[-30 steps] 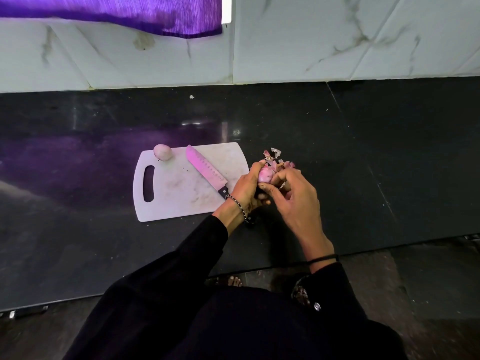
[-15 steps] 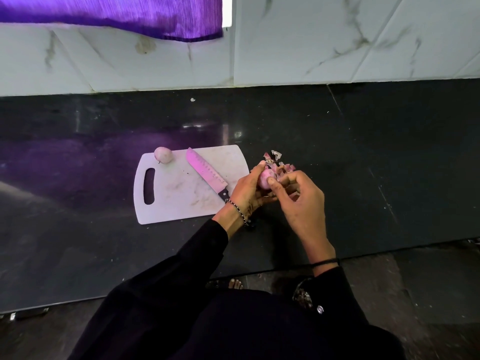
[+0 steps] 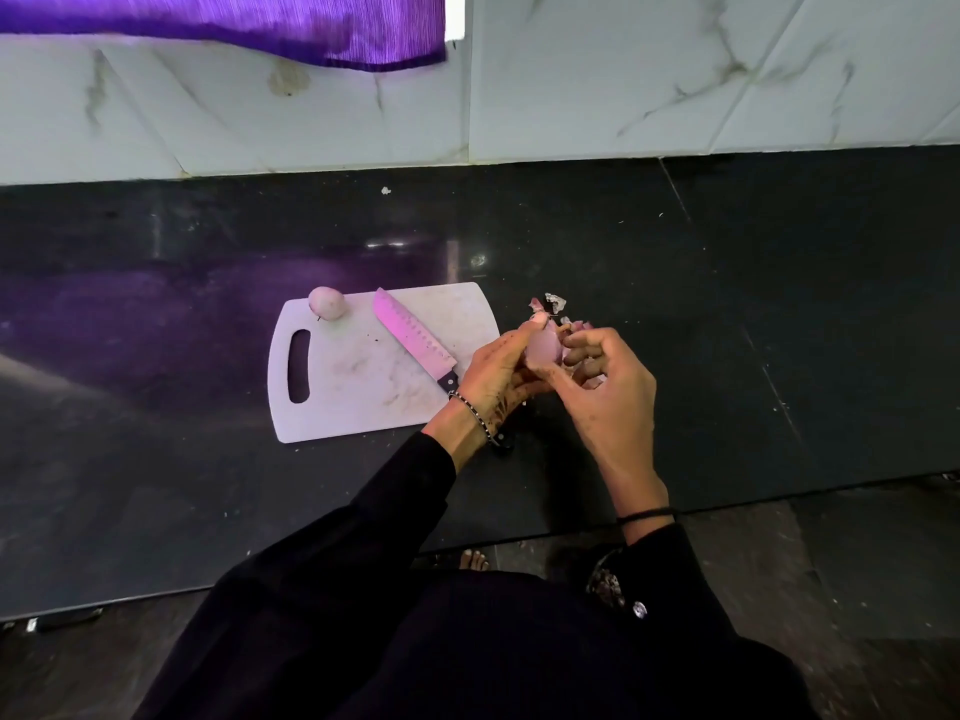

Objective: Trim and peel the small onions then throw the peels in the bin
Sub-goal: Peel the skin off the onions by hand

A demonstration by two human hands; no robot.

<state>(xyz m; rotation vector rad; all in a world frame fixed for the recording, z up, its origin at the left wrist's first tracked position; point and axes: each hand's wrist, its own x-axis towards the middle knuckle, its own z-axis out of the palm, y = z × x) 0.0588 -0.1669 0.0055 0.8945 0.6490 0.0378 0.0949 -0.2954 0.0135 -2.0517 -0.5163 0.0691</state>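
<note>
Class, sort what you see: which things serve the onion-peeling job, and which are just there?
Job: onion in hands, left hand, right hand, peeled onion, knife, cutting board, peel scraps.
Just there: purple cloth, marble wall.

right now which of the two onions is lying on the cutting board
The onion at the far left corner of the cutting board, untouched beside the knife. The other onion is held off the board between the left hand and right hand.

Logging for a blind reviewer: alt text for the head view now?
Both hands, left hand and right hand, hold a small onion above a dark counter. Left: white cutting board with knife and a peeled onion.
</note>
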